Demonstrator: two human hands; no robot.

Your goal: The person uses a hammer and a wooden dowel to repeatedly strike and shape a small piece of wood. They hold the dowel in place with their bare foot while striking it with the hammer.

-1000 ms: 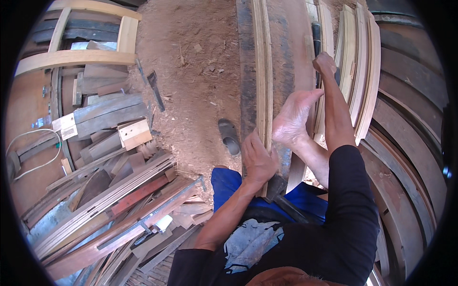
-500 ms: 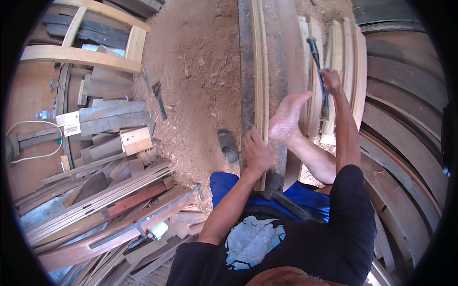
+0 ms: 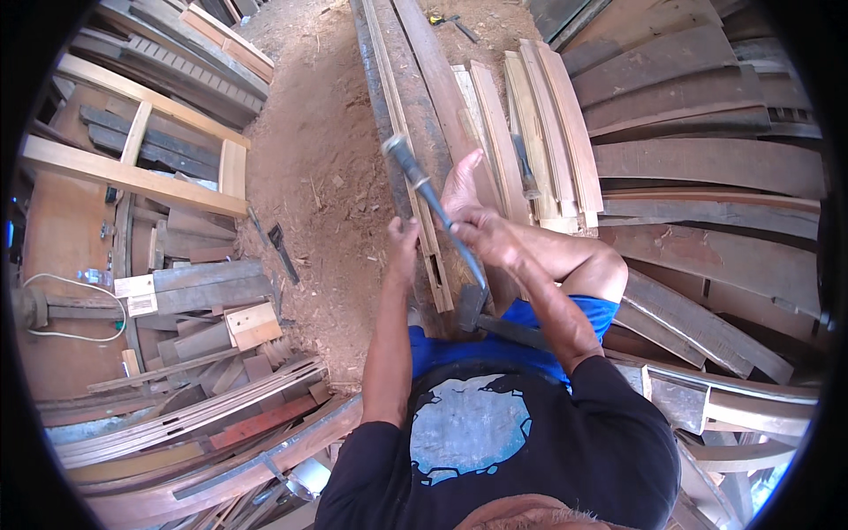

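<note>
My right hand (image 3: 488, 237) is closed round the dark shaft of a long chisel (image 3: 422, 187), slanting over the wood. Its capped handle end points far left and its blade end points near right. My left hand (image 3: 404, 252) hovers at the left side of a long narrow wooden strip (image 3: 399, 115), thumb and finger apart, nothing seen in it. A slot is cut in the strip's near end. A hammer (image 3: 471, 306) rests beside that end, its handle across my lap. My bare foot (image 3: 462, 184) presses against the wood beside the strip.
A second chisel (image 3: 526, 168) lies on pale boards (image 3: 565, 132) to the right. Dark planks (image 3: 689, 168) are stacked beyond. On the left are a wooden frame (image 3: 132, 172), a dark tool (image 3: 283, 253) on the dusty floor, and piled offcuts (image 3: 212, 291).
My right hand has brought the chisel from over the pale boards leftward to the strip. My left hand has lifted from the strip's near end. The view has shifted to the right.
</note>
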